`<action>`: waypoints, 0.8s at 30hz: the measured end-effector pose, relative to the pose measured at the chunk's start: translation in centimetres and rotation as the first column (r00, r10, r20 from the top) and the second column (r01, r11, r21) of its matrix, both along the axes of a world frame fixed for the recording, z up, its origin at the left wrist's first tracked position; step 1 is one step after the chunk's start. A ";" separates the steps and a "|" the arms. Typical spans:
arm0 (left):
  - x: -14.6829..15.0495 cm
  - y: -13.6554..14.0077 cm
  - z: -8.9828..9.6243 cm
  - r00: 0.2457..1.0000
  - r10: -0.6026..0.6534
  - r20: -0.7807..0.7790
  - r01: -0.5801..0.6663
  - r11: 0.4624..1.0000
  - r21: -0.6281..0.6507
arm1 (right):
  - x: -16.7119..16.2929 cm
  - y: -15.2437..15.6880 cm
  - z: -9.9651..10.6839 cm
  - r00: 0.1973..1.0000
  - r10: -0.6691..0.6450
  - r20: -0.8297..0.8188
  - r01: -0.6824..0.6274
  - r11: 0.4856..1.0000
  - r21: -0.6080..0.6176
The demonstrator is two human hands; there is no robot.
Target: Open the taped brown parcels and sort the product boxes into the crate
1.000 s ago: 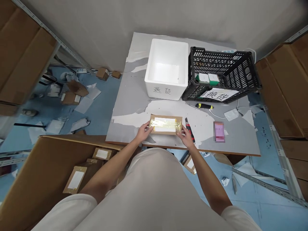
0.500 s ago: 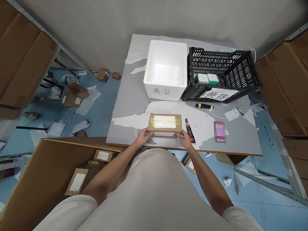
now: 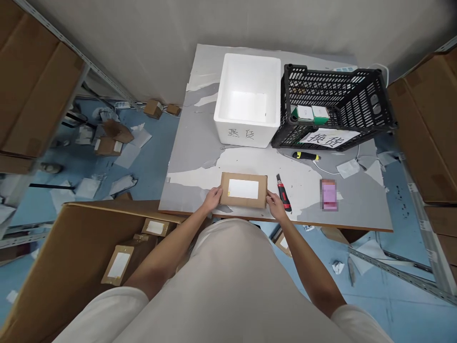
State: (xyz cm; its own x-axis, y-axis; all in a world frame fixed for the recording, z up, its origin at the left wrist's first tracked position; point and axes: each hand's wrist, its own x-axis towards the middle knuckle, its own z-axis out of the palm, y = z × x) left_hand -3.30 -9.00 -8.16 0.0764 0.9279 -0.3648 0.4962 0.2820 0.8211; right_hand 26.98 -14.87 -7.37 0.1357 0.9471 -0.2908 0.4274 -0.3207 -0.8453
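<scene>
A small brown cardboard box (image 3: 224,183) with a white label on its upward face is at the table's front edge. My left hand (image 3: 213,198) grips its left end, fingers closed against the side. At the opposite end my right hand (image 3: 275,206) holds the box the same way. Just right of the box lies a red and black utility knife (image 3: 283,192), close to my right hand but apart from it. The undersides of the box and some fingertips are hidden.
Behind the box stand a white foam box (image 3: 246,134) and a black plastic crate (image 3: 335,126) holding small green-and-white boxes (image 3: 310,114). A yellow and black tool (image 3: 306,156) and a blurred pink item (image 3: 329,194) lie rightward. A large carton (image 3: 82,247) with parcels stands left.
The cardboard box has been turned over in my hands: the taped face with yellow tape gave way to a face with a plain white label. Both hands keep their hold.
</scene>
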 end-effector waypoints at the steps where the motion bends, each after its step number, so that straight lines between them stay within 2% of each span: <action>1: -0.3 -0.3 -0.3 1.000 0.001 0.029 -0.001 1.000 -0.008 | 0.2 -0.3 -0.3 0.999 -0.004 -0.032 0.004 1.000 0.007; 4: -1.3 -1.5 -1.1 0.984 -0.018 0.177 0.027 0.998 -0.051 | 0.6 -1.3 -1.1 0.995 0.008 -0.098 -0.008 1.000 -0.006; 6: -1.5 -2.3 -1.5 0.963 -0.056 0.262 0.079 0.994 -0.079 | 0.5 -2.0 -1.5 0.992 0.059 -0.109 -0.065 0.997 -0.047; 10: -0.8 -3.5 -1.4 0.953 -0.044 0.300 0.078 0.991 -0.104 | -0.2 -2.7 -1.4 0.983 0.135 -0.120 -0.148 0.983 -0.105; 14: -0.1 -3.6 0.1 0.967 0.013 0.254 0.007 0.997 -0.077 | -0.3 -2.1 0.1 0.989 0.111 -0.097 -0.117 0.991 -0.062; 16: -0.1 -3.1 1.1 0.981 0.024 0.194 -0.022 1.000 -0.015 | -0.3 -1.6 1.1 0.995 0.069 -0.067 -0.071 0.997 -0.025; 19: 0.0 -2.0 2.5 0.997 -0.006 0.078 0.000 0.997 0.076 | -0.5 -0.5 2.2 1.000 0.019 0.010 -0.019 1.000 0.006; 24: 1.0 -0.4 3.5 0.999 -0.023 -0.041 0.027 0.995 0.093 | -0.3 1.1 2.0 0.996 0.028 0.084 -0.029 1.000 0.008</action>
State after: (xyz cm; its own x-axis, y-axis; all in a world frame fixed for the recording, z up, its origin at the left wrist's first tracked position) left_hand -2.28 -9.35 -4.65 0.0870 0.9560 -0.2802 0.5352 0.1924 0.8225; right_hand 26.66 -13.73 -5.35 0.1320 0.9536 -0.2705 0.5058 -0.2995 -0.8090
